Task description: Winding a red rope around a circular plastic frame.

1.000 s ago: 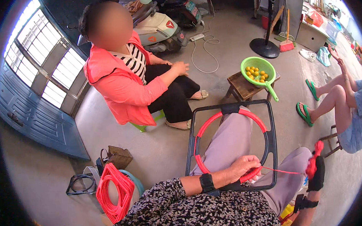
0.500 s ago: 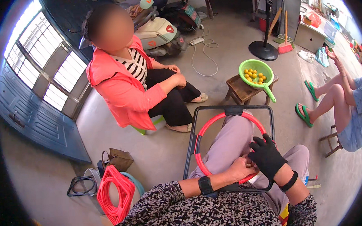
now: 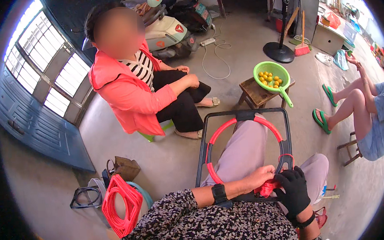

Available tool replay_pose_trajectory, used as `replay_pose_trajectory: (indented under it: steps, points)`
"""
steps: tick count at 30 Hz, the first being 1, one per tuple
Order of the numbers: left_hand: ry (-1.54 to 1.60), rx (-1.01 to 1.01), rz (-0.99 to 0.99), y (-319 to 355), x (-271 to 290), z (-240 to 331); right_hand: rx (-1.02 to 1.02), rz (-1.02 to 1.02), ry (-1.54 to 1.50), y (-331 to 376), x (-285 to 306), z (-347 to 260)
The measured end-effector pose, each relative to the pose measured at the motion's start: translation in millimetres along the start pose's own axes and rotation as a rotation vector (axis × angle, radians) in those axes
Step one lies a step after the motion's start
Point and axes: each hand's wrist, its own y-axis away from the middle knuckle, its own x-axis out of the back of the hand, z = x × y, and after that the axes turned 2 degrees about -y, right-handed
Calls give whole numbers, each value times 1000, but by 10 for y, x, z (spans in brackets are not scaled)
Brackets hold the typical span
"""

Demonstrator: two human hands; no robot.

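A black rectangular frame with a round inner ring rests across my lap. Red cord is wound round much of the ring, while black shows along its right side. At the ring's lower right, my bare left hand has its fingers pinched beside a bunched bundle of red cord. My right hand, in a black glove, curls over the bundle's right side. A thin loop of the cord arcs above the gloved fingers, by the frame's right bar. The fingertips are partly hidden.
Coiled red cord sits at lower left near black frames. A green colander with yellow fruit stands on a wooden stool. One person sits ahead left, another at right. A fan stands behind.
My gloved right hand has moved down from the ring's right side to beside my left hand. The red bundle and a loop of cord now show there.
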Motion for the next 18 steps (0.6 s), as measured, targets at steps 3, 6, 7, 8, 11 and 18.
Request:
replay_pose_trajectory:
  steps: [3,6,7,8,11,18]
  points:
    - [109,11,-19,-2,19,-40,23,20,15,58,-71,95]
    - [213,51,-26,5,6,-6,-147,163,-441,117,-56,111]
    - [235,61,-43,-8,34,-47,-342,215,-813,179,-15,68]
    - [258,72,-58,-12,52,-71,-540,263,-1185,229,15,37]
    - [321,149,-35,13,25,28,-698,770,-1676,383,124,133]
    - [384,138,-30,19,37,57,-917,655,-1309,1607,-2,1188]
